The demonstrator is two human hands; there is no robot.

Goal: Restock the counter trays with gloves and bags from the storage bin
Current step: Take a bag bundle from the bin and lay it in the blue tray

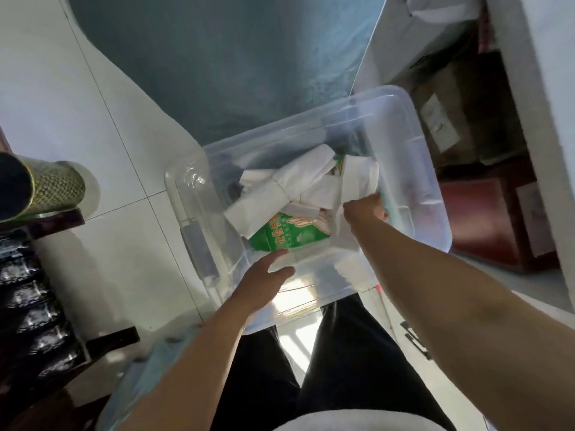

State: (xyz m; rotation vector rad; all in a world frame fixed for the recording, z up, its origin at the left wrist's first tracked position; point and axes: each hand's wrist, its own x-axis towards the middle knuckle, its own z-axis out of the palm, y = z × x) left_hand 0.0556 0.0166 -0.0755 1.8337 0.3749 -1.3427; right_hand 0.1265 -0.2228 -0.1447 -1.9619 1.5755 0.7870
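The clear rectangular plastic storage bin [413,169] is seen on the pale tiled floor [102,194], near the person's feet, presumably so its contents can be reached from above. Inside, folded white plastic bags [292,185] are heaped over a glossy green printed packet [289,234]. The right hand [364,209] is curled inside the bin by its right wall; what it grips cannot be told. The left hand [264,281], fingers spread and relaxed, is held at the near rim, probably to steady it.
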